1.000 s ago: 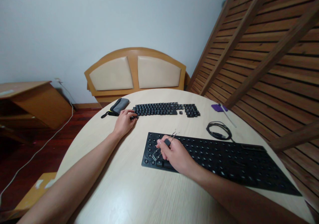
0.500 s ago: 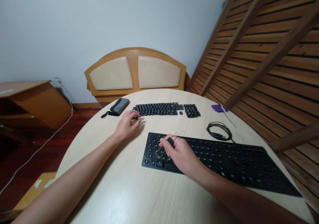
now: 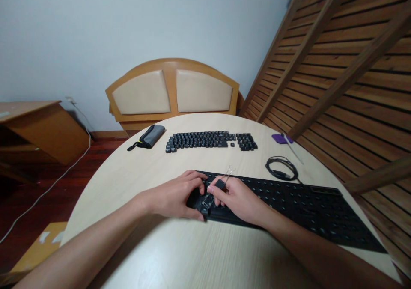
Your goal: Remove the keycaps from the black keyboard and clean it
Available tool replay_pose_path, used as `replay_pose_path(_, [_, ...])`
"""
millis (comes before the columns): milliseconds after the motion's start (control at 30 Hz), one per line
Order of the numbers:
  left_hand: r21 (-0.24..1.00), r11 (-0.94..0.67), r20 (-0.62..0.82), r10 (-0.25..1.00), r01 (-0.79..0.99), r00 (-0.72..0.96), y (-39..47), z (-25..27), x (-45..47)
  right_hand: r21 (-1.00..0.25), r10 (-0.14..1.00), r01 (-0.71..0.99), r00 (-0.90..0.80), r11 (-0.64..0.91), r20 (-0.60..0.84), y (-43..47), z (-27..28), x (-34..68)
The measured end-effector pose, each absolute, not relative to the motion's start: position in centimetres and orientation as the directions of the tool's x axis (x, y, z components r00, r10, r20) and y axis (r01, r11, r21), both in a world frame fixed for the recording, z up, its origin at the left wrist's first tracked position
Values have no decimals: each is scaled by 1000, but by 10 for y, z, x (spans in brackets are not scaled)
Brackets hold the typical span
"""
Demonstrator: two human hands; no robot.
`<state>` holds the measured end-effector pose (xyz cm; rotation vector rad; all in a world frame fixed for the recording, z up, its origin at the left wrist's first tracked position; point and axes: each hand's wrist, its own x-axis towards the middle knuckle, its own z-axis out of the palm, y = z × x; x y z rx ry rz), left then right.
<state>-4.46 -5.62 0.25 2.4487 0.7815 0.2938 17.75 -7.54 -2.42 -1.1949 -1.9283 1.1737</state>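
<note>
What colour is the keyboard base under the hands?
The keyboard base is black, as seen in the head view, the only one here.

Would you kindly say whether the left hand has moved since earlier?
Yes: against the table, the left hand moved nearer and rightward, from the loose keycaps to the keyboard.

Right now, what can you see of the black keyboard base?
The keyboard base is long, black, plastic-looking, with rows of bare switches. It lies flat and slanted on the table, right end lower in view. The left hand touches its left end; the right hand is over it, contact unclear.
</note>
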Motion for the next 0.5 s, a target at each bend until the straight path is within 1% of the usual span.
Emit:
replay_pose_path(233, [505,-689,20,611,520,791,-64,3,-40,-881,898,428,-440,201,-9,-74,-27,180])
replay_pose_path(400, [471,-694,24,627,545,778,-69,3,-35,-856,891,457,-455,244,11,-75,-27,180])
replay_pose_path(500, [442,-688,18,649,576,761,-72,3,-33,-820,883,492,-468,292,34,-77,-23,179])
